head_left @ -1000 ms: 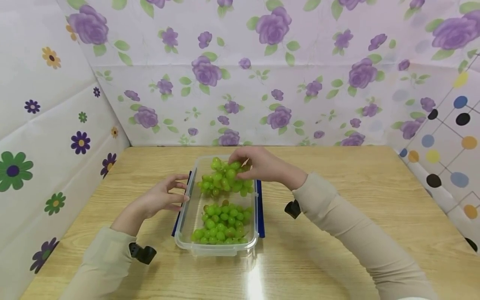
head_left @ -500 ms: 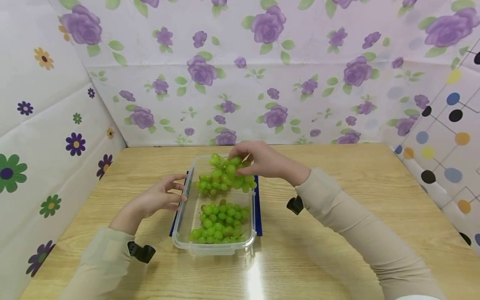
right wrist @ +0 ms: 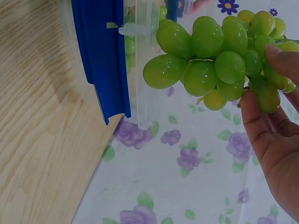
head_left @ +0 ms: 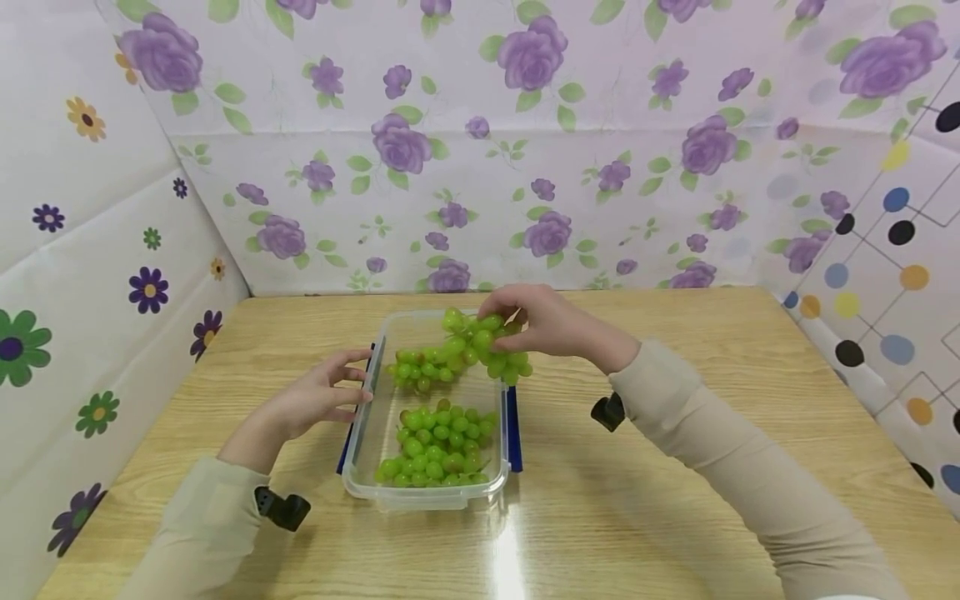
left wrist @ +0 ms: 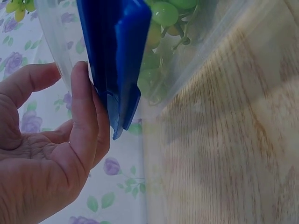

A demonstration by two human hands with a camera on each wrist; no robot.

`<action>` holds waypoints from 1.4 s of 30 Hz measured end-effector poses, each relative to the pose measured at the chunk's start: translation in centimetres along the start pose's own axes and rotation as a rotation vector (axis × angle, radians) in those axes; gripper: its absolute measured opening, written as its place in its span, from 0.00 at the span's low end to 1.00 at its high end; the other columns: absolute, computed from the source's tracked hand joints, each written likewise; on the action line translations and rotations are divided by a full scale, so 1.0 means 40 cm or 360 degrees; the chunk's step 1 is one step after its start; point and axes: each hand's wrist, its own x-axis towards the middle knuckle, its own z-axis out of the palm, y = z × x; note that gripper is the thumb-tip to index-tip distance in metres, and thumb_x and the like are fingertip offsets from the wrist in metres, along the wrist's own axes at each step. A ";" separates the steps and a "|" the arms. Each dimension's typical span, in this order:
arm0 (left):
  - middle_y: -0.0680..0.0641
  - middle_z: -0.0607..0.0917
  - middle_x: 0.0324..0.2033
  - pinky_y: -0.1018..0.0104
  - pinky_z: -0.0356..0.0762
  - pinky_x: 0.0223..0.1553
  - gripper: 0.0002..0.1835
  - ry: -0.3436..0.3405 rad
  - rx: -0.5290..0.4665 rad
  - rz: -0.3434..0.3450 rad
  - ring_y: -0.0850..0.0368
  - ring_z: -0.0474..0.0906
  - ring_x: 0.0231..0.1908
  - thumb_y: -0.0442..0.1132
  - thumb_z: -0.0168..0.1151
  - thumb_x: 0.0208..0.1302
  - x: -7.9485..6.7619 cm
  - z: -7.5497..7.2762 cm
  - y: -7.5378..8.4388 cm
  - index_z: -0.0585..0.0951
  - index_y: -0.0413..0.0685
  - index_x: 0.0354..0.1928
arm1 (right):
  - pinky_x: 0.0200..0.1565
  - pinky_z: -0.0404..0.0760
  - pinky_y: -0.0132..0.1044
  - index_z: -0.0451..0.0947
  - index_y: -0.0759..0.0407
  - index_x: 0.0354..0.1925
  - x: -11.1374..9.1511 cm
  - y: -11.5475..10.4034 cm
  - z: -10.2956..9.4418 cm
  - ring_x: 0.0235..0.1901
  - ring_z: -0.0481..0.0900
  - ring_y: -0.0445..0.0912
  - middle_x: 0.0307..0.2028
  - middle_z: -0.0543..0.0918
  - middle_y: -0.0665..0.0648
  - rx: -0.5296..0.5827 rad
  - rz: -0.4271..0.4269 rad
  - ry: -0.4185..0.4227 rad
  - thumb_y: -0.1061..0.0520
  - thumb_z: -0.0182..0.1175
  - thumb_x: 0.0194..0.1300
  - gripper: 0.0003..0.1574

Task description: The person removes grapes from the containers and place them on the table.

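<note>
A clear plastic container (head_left: 423, 497) with blue side flaps stands on the table. My right hand (head_left: 546, 321) pinches a bunch of green grapes (head_left: 483, 343) between thumb and fingers, raised over the container's far right rim. Another green bunch (head_left: 420, 369) lies at the container's back left, and a larger one (head_left: 438, 450) fills the front part. My left hand (head_left: 311, 396) is at the left rim with fingers spread and loosely bent; in the left wrist view its fingertips touch the clear wall beside the blue flap (left wrist: 119, 56).
The wooden table (head_left: 660, 517) extends on both sides of the container. Flowered sheeting (head_left: 480, 208) rises behind it, with more patterned sheets at left and right. A black wrist camera (head_left: 283, 508) sits at the left cuff, and another (head_left: 609, 412) at the right.
My right hand has lifted the grape bunch slightly and carried it to the right, over the rim, apart from most of the back left bunch. The left hand stays at the left rim.
</note>
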 end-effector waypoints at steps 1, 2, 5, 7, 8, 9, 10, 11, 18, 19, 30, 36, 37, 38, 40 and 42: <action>0.30 0.56 0.64 0.50 0.77 0.51 0.42 0.0002 0.0001 -0.0003 0.45 0.71 0.54 0.36 0.56 0.66 0.001 0.001 0.000 0.44 0.44 0.74 | 0.43 0.80 0.36 0.78 0.61 0.49 -0.003 0.002 -0.002 0.43 0.80 0.48 0.45 0.82 0.57 -0.0001 0.0004 0.0009 0.65 0.66 0.57 0.19; 0.30 0.55 0.64 0.50 0.77 0.51 0.42 0.0004 -0.0001 -0.0004 0.45 0.71 0.54 0.36 0.56 0.66 0.001 0.001 0.001 0.44 0.44 0.74 | 0.43 0.80 0.37 0.78 0.62 0.49 -0.006 0.003 -0.004 0.43 0.80 0.48 0.45 0.82 0.57 0.0003 0.0009 0.0016 0.65 0.67 0.57 0.20; 0.30 0.55 0.64 0.50 0.77 0.51 0.43 0.0008 -0.0010 -0.0001 0.45 0.71 0.54 0.36 0.57 0.65 0.002 0.001 0.001 0.44 0.44 0.74 | 0.43 0.80 0.37 0.77 0.62 0.49 -0.014 0.008 -0.007 0.42 0.80 0.48 0.45 0.82 0.58 0.0009 0.0030 0.0024 0.65 0.67 0.56 0.21; 0.30 0.55 0.64 0.50 0.77 0.51 0.43 0.0002 -0.0019 0.0002 0.45 0.71 0.54 0.36 0.57 0.65 0.001 0.000 0.001 0.44 0.43 0.74 | 0.43 0.81 0.37 0.78 0.62 0.49 -0.018 0.013 -0.008 0.42 0.80 0.48 0.45 0.81 0.58 0.0009 0.0040 0.0020 0.65 0.67 0.56 0.20; 0.30 0.54 0.64 0.50 0.77 0.51 0.43 -0.0002 -0.0028 0.0002 0.45 0.71 0.54 0.35 0.58 0.65 0.000 0.000 0.001 0.44 0.43 0.74 | 0.43 0.81 0.37 0.78 0.62 0.49 -0.020 0.016 -0.008 0.42 0.80 0.48 0.45 0.81 0.58 0.0005 0.0043 0.0016 0.65 0.67 0.57 0.20; 0.30 0.54 0.65 0.50 0.77 0.51 0.43 -0.0006 -0.0033 0.0000 0.45 0.71 0.54 0.35 0.58 0.65 -0.001 -0.001 0.000 0.44 0.43 0.74 | 0.43 0.81 0.37 0.78 0.62 0.49 -0.023 0.018 -0.009 0.42 0.80 0.48 0.45 0.81 0.58 -0.0001 0.0047 0.0013 0.65 0.67 0.57 0.20; 0.30 0.54 0.65 0.51 0.77 0.51 0.43 -0.0013 -0.0039 -0.0001 0.46 0.71 0.54 0.35 0.58 0.65 -0.002 -0.001 0.000 0.43 0.43 0.74 | 0.43 0.81 0.37 0.78 0.62 0.49 -0.025 0.022 -0.010 0.42 0.80 0.48 0.46 0.81 0.57 -0.0007 0.0050 0.0011 0.65 0.66 0.57 0.20; 0.30 0.54 0.65 0.51 0.77 0.51 0.44 -0.0021 -0.0040 0.0001 0.46 0.71 0.54 0.36 0.58 0.65 -0.003 -0.001 0.002 0.43 0.43 0.74 | 0.43 0.81 0.37 0.78 0.62 0.49 -0.027 0.024 -0.012 0.42 0.80 0.48 0.46 0.81 0.57 -0.0015 0.0051 0.0014 0.65 0.66 0.57 0.20; 0.29 0.55 0.64 0.54 0.79 0.49 0.44 -0.0055 -0.0057 0.0007 0.48 0.73 0.52 0.37 0.59 0.65 0.007 0.001 0.008 0.43 0.42 0.74 | 0.44 0.81 0.40 0.77 0.63 0.50 -0.055 0.037 -0.030 0.43 0.80 0.49 0.46 0.81 0.58 -0.0024 0.0080 0.0050 0.66 0.66 0.57 0.21; 0.29 0.55 0.64 0.54 0.79 0.49 0.44 -0.0055 -0.0055 0.0005 0.48 0.73 0.52 0.37 0.59 0.66 0.007 0.001 0.008 0.43 0.42 0.74 | 0.44 0.81 0.40 0.77 0.63 0.50 -0.058 0.040 -0.031 0.43 0.80 0.49 0.46 0.81 0.58 -0.0026 0.0085 0.0054 0.66 0.66 0.57 0.21; 0.29 0.54 0.64 0.55 0.79 0.48 0.43 -0.0048 -0.0062 0.0016 0.52 0.73 0.50 0.37 0.58 0.66 0.000 -0.001 0.005 0.43 0.42 0.74 | 0.44 0.80 0.41 0.78 0.64 0.49 -0.085 0.078 -0.031 0.41 0.81 0.49 0.44 0.82 0.58 -0.0021 0.0122 0.0094 0.68 0.65 0.57 0.20; 0.29 0.54 0.64 0.56 0.79 0.48 0.43 -0.0044 -0.0068 0.0019 0.52 0.73 0.50 0.37 0.58 0.66 -0.001 -0.001 0.004 0.43 0.42 0.74 | 0.43 0.80 0.42 0.77 0.64 0.49 -0.096 0.091 -0.033 0.41 0.80 0.49 0.43 0.82 0.58 -0.0054 0.0151 0.0108 0.68 0.63 0.58 0.19; 0.29 0.54 0.64 0.56 0.79 0.48 0.44 -0.0048 -0.0060 0.0027 0.53 0.73 0.50 0.37 0.58 0.66 -0.002 -0.001 0.004 0.42 0.41 0.74 | 0.43 0.80 0.42 0.77 0.64 0.49 -0.097 0.093 -0.034 0.41 0.80 0.49 0.43 0.82 0.58 -0.0058 0.0158 0.0108 0.68 0.63 0.58 0.19; 0.29 0.54 0.64 0.56 0.79 0.47 0.44 -0.0045 -0.0060 0.0026 0.53 0.73 0.50 0.38 0.59 0.66 -0.002 -0.002 0.003 0.43 0.42 0.74 | 0.43 0.80 0.42 0.77 0.65 0.49 -0.099 0.096 -0.035 0.41 0.80 0.49 0.43 0.82 0.59 -0.0063 0.0164 0.0106 0.68 0.63 0.58 0.19; 0.29 0.54 0.64 0.56 0.80 0.47 0.44 -0.0046 -0.0057 0.0035 0.54 0.73 0.49 0.39 0.60 0.66 -0.002 -0.003 0.000 0.43 0.42 0.74 | 0.43 0.80 0.42 0.77 0.65 0.49 -0.103 0.102 -0.037 0.41 0.80 0.50 0.43 0.82 0.59 -0.0070 0.0176 0.0101 0.68 0.63 0.57 0.19; 0.29 0.54 0.64 0.56 0.80 0.47 0.45 -0.0054 -0.0055 0.0041 0.54 0.73 0.50 0.41 0.61 0.65 -0.002 -0.003 -0.001 0.43 0.42 0.74 | 0.43 0.81 0.42 0.78 0.66 0.49 -0.107 0.111 -0.037 0.41 0.80 0.50 0.44 0.82 0.60 -0.0085 0.0184 0.0093 0.69 0.63 0.57 0.19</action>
